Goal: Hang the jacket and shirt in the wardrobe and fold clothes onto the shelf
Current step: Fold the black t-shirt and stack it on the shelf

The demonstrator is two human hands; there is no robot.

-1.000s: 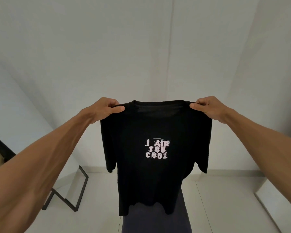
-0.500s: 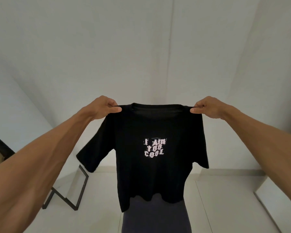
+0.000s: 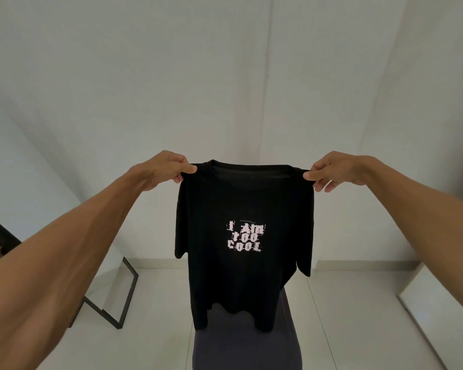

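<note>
1. T-shirt (image 3: 241, 276), black with pale lettering "I AM TOO COOL" on the chest, hung at centre of view, held up in the air by its two shoulders, front toward the camera.
2. Left hand (image 3: 162, 169), at 10 o'clock from the print, was closed in a pinch on the shirt's shoulder seam, thumb over curled fingers.
3. Right hand (image 3: 334, 170), at 2 o'clock from the print, pinched the other shoulder the same way; the neckline ran taut between the hands.
4. No container seen. A black-framed mirror (image 3: 112, 295) leaned against the wall at 8 o'clock; dark grey cloth (image 3: 251, 348) lay below the hem at 6 o'clock.
5. Against half a second earlier: the sleeve at 9 o'clock, then flared outward, had dropped close to the body; both sleeves hung down.
</note>
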